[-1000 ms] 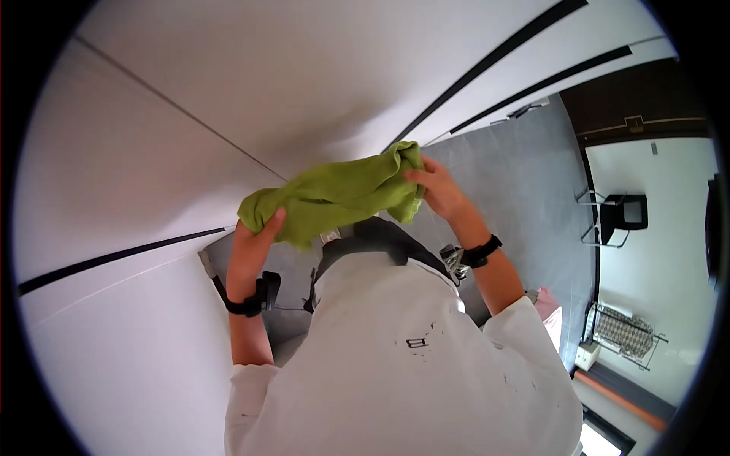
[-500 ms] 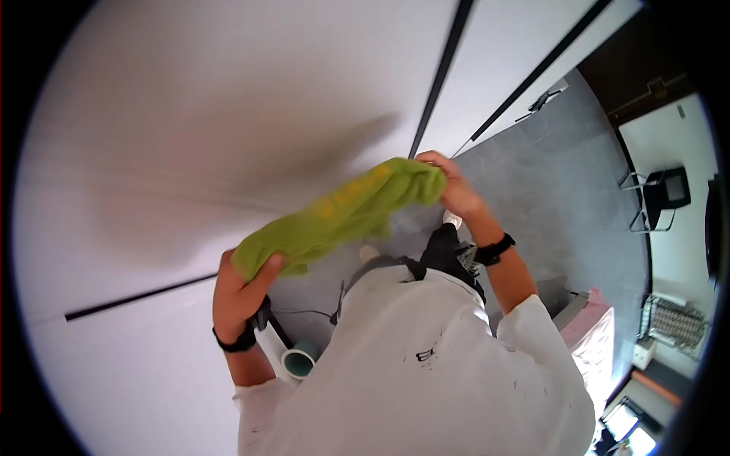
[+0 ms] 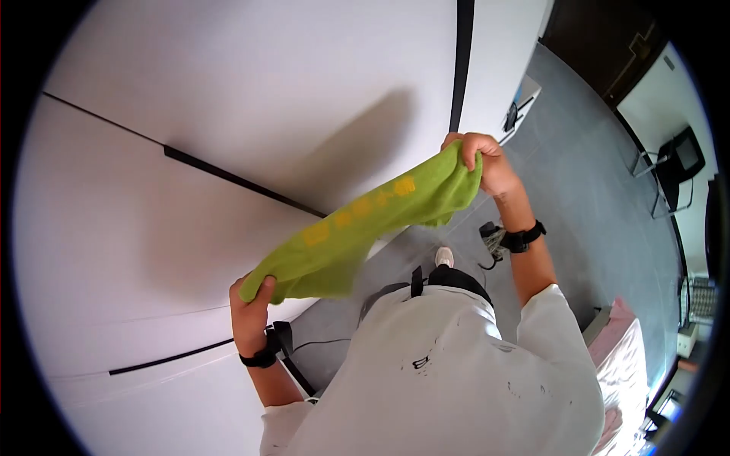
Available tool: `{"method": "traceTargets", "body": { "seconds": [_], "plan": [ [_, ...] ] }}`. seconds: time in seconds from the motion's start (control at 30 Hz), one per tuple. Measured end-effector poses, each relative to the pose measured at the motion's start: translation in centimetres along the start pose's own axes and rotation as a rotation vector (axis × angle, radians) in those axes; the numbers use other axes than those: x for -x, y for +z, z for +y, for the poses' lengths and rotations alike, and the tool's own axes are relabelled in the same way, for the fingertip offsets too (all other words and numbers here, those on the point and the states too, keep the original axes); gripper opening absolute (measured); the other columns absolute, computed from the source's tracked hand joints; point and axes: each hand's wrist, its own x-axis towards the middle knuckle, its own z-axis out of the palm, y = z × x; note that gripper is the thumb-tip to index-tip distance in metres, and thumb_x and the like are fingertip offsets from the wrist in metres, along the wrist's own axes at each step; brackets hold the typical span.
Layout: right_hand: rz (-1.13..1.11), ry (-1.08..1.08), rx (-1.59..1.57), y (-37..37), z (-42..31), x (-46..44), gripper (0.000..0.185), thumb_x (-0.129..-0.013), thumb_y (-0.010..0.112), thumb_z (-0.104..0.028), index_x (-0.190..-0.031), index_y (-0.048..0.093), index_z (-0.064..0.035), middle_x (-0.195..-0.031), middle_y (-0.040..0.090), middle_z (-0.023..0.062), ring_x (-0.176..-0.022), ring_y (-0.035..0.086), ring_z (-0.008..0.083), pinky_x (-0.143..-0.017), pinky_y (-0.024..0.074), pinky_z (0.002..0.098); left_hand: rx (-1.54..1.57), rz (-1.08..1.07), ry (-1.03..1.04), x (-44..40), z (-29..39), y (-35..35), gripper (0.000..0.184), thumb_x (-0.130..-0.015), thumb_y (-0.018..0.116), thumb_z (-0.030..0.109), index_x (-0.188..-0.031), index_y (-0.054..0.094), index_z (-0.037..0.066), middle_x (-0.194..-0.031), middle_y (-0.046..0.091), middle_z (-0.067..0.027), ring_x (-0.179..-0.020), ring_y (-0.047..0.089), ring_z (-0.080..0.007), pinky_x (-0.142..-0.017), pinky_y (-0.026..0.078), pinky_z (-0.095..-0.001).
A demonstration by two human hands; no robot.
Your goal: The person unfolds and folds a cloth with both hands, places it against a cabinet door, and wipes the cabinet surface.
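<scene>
A green cloth (image 3: pixel 365 220) with yellow printed characters is stretched between my two hands, in front of a white cabinet. My left hand (image 3: pixel 251 308) grips its lower left end, thumb on top. At the upper right, my right hand (image 3: pixel 487 161) has its fingers wrapped round the other end. The lower edge of the cloth hangs loose and looks slightly blurred. Behind it, a shadow falls on the white cabinet front (image 3: pixel 228 91).
Black handle strips (image 3: pixel 243 182) run along the cabinet doors. On the grey floor (image 3: pixel 585 175) at right stands a black chair (image 3: pixel 677 163). A pink-covered piece of furniture (image 3: pixel 616 357) is at lower right. A cable (image 3: pixel 319 342) trails near my left wrist.
The cloth has been pulled straighter between my hands. My right hand has shifted right and up, and my left hand slightly down. The view has turned, showing more cabinet handles.
</scene>
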Motion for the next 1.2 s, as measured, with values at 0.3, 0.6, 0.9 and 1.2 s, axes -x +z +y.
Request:
{"method": "traceTargets", "body": {
  "seconds": [0.3, 0.6, 0.9, 1.2],
  "plan": [
    [-0.214, 0.077, 0.000, -3.5, -4.3, -6.9, 0.028, -0.080, 0.050, 0.009, -0.061, 0.044, -0.0097, -0.081, 0.054, 0.0061, -0.072, 0.053, 0.0146, -0.065, 0.0438, 0.0244, 0.046, 0.090, 0.123, 0.3, 2.0, 4.3, 0.019, -0.086, 0.064, 0.010, -0.094, 0.062, -0.007, -0.076, 0.059, -0.0017, -0.069, 0.050, -0.0095, -0.063, 0.041, -0.0233],
    [-0.373, 0.154, -0.219, -4.5, -5.0, -8.2, 0.033, -0.087, 0.055, -0.032, -0.085, 0.057, 0.0010, -0.092, 0.054, 0.0114, -0.086, 0.055, 0.0203, -0.076, 0.0449, 0.0281, 0.406, 0.007, 0.075, 0.0, 1.9, 5.7, 0.022, -0.091, 0.055, 0.009, -0.106, 0.059, -0.006, -0.098, 0.063, -0.0071, -0.091, 0.056, -0.0143, -0.081, 0.042, -0.0253],
    [-0.178, -0.029, 0.029, 1.0, -8.8, -8.3, 0.021, -0.081, 0.067, -0.005, -0.100, 0.056, -0.0059, -0.097, 0.053, 0.0051, -0.087, 0.053, 0.0137, -0.079, 0.0428, 0.0250, 0.463, 0.464, 0.260, -0.6, -0.2, 6.4, 0.035, -0.098, 0.044, 0.031, -0.104, 0.055, -0.002, -0.095, 0.061, -0.0060, -0.087, 0.059, -0.0173, -0.076, 0.047, -0.0301],
    [-0.087, 0.453, -0.086, -0.6, -2.7, -7.7, 0.024, -0.086, 0.060, -0.005, -0.110, 0.056, -0.0018, -0.100, 0.061, 0.0031, -0.092, 0.058, 0.0124, -0.080, 0.0467, 0.0260, 0.183, 0.518, -0.082, 1.4, -0.4, 7.3, 0.029, -0.099, 0.043, 0.026, -0.110, 0.054, 0.000, -0.100, 0.060, -0.0062, -0.090, 0.058, -0.0155, -0.078, 0.048, -0.0295]
  ]
}}
